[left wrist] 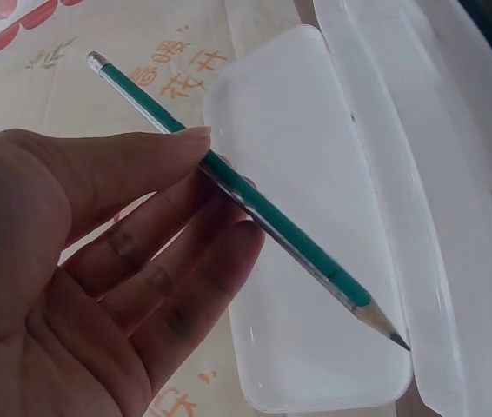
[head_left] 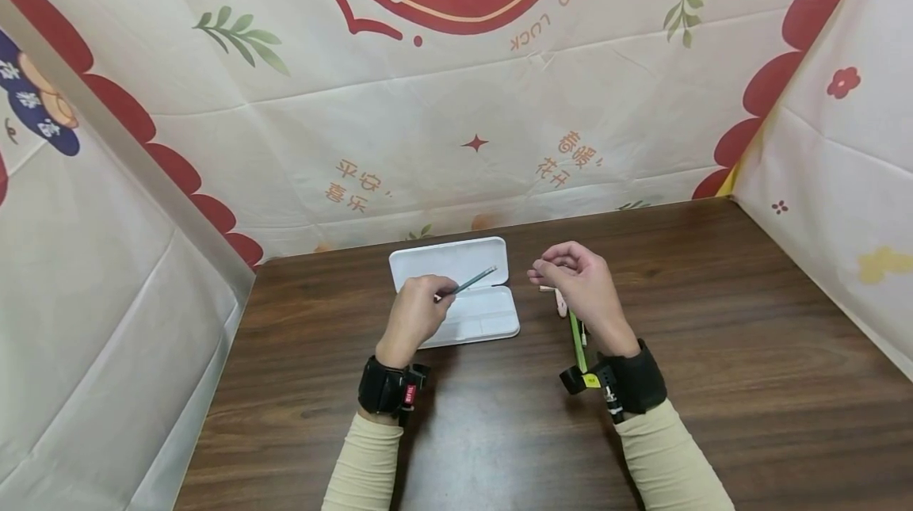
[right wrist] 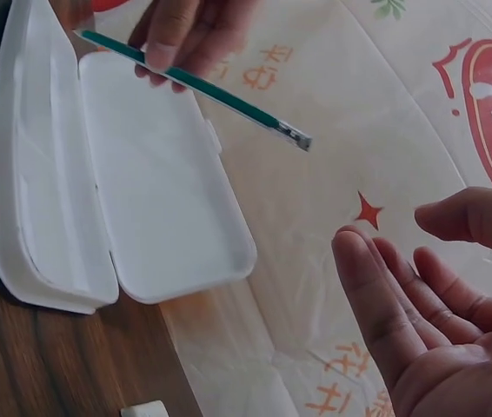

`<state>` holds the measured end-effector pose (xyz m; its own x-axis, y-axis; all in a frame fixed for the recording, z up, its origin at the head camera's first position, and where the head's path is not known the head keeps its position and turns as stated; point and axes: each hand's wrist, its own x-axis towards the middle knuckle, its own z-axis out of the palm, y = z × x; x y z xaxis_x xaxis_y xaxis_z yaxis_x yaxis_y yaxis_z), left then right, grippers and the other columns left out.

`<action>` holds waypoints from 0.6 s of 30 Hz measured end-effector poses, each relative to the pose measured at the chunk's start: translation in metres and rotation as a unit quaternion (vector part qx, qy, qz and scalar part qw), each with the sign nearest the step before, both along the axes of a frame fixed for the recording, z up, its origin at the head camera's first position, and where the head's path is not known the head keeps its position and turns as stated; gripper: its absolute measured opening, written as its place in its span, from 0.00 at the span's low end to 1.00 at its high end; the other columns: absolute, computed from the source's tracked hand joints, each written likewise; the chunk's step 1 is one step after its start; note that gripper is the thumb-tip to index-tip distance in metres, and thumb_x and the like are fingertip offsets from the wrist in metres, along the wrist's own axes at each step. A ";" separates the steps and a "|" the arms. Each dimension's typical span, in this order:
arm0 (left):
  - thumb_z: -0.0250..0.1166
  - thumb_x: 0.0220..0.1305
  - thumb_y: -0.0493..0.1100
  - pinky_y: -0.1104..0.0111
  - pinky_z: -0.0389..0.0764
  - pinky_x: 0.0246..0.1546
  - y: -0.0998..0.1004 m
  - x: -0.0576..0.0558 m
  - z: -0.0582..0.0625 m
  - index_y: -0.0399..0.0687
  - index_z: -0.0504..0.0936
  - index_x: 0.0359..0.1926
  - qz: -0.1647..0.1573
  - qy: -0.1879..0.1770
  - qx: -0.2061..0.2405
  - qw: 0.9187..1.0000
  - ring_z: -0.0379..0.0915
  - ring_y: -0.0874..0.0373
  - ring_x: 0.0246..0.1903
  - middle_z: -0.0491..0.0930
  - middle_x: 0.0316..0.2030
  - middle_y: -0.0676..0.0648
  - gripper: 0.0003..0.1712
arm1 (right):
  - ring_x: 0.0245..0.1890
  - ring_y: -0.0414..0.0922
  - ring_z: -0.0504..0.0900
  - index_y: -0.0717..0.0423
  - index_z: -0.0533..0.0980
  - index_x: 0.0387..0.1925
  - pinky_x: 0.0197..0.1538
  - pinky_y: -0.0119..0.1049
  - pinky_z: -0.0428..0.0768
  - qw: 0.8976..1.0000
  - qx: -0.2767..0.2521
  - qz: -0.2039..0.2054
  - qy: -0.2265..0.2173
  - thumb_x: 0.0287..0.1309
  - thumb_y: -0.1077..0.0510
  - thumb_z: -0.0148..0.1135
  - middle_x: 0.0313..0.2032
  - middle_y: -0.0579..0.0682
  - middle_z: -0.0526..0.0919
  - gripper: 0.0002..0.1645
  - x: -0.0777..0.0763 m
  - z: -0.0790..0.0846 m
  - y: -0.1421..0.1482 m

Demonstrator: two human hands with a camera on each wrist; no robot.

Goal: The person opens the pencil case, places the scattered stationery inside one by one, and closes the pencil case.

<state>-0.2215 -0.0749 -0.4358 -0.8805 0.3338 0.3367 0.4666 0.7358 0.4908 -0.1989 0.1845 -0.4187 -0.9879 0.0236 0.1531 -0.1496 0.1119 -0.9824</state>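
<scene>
A green pencil [head_left: 476,279] with a sharpened tip and a metal-banded eraser end is pinched between the thumb and fingers of my left hand [head_left: 415,314]. It is held slantwise above an opened white pencil case [head_left: 492,306], whose lid [head_left: 449,257] lies back toward the wall. In the left wrist view, the tip of the pencil [left wrist: 263,208] points down to the right, over the case. My right hand [head_left: 588,289] hovers right of the case, holding nothing; its thumb and fingers [right wrist: 372,295] are apart and loosely bent.
Below my right hand lie a long green item [head_left: 576,337] and a small pink item [head_left: 560,303], both partly hidden. A white block corner [right wrist: 144,409] shows in the right wrist view. A printed cloth [head_left: 442,115] hangs behind the wooden table [head_left: 713,321].
</scene>
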 end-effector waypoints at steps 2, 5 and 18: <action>0.70 0.60 0.33 0.66 0.82 0.36 0.000 -0.002 -0.001 0.43 0.89 0.36 0.000 -0.004 0.000 1.000 0.83 0.59 0.33 0.87 0.32 0.48 0.04 | 0.39 0.50 0.88 0.66 0.74 0.45 0.43 0.35 0.85 1.000 -0.002 0.000 -0.003 0.64 0.57 0.66 0.38 0.61 0.87 0.16 -0.001 0.000 0.003; 0.70 0.60 0.33 0.65 0.82 0.36 0.001 -0.004 -0.002 0.42 0.89 0.36 -0.002 -0.010 0.000 1.000 0.83 0.58 0.33 0.87 0.32 0.48 0.04 | 0.38 0.49 0.88 0.65 0.74 0.44 0.43 0.37 0.85 1.000 0.003 0.003 -0.006 0.64 0.56 0.65 0.38 0.61 0.86 0.16 -0.001 0.000 0.008; 0.70 0.59 0.33 0.63 0.82 0.38 0.000 -0.008 -0.009 0.45 0.89 0.35 0.002 -0.041 -0.032 0.999 0.83 0.57 0.35 0.88 0.33 0.48 0.05 | 0.40 0.53 0.88 0.66 0.75 0.44 0.45 0.34 0.84 0.997 0.072 0.022 -0.032 0.65 0.52 0.64 0.41 0.63 0.85 0.19 0.000 0.002 0.021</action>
<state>-0.2292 -0.0749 -0.4448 -0.9059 0.3483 0.2408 0.4230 0.7692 0.4789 -0.1994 0.2054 -0.4165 -0.9954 -0.0369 0.0884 -0.0948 0.2477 -0.9642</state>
